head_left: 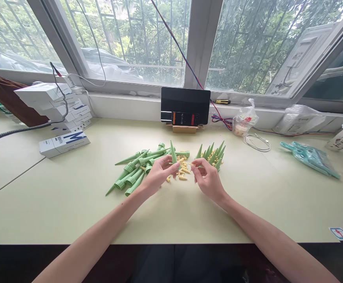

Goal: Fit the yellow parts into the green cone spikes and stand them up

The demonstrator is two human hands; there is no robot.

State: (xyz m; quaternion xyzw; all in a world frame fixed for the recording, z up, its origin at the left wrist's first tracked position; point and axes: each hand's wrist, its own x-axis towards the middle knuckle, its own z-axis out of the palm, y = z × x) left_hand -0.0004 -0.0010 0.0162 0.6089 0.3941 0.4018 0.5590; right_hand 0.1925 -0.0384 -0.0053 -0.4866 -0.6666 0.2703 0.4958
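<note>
My left hand (161,173) is closed on a green plastic spike (173,152), its point upward. Between the fingertips of my right hand (207,177) is a small yellow plastic piece (189,164), close to the spike's side; whether the two touch I cannot tell. Loose yellow pieces (183,177) lie on the table between and beneath my hands. To the left is a heap of green spikes (134,177) with ribbed caps, lying on their sides. Behind my right hand several green spikes (218,153) stand point up in a cluster, yellow pieces among them.
A phone (185,118) with a running timer leans on a black tablet (185,98) at the back. White boxes (65,143) stand at the left. Rightward are a bagged cup (243,122), a coiled white cable (256,143) and a bagged turquoise tool (309,157).
</note>
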